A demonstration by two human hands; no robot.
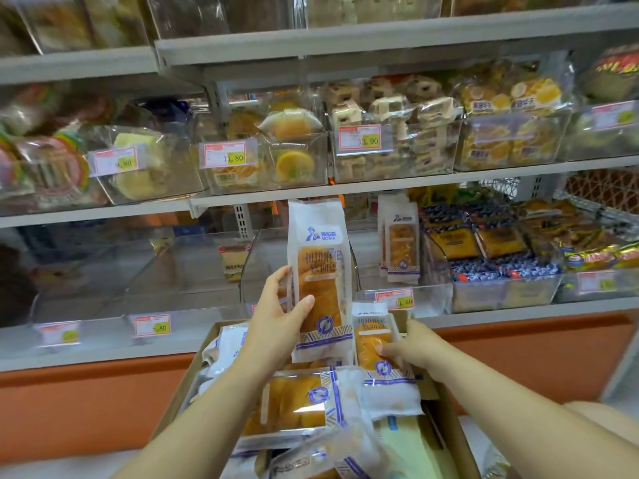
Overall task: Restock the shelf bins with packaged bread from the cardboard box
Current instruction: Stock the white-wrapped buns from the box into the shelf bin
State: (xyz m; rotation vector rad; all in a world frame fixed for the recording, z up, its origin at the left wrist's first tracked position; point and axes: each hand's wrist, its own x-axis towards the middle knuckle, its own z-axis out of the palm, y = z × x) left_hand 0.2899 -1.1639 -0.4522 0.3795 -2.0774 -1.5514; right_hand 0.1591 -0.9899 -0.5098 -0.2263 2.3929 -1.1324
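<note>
In the cardboard box (179, 385) nearest the camera, bread packs (297, 406) lie piled. At its far end the right hand (411, 344) grips a standing pack (375, 347). The left hand (276, 316) grips a raised pack (320, 271) upright before a clear shelf bin (252, 271). Similar packs (401, 250) stand further right.

White-wrapped bread pack (320, 271) upright above open cardboard box (453, 423).
</note>
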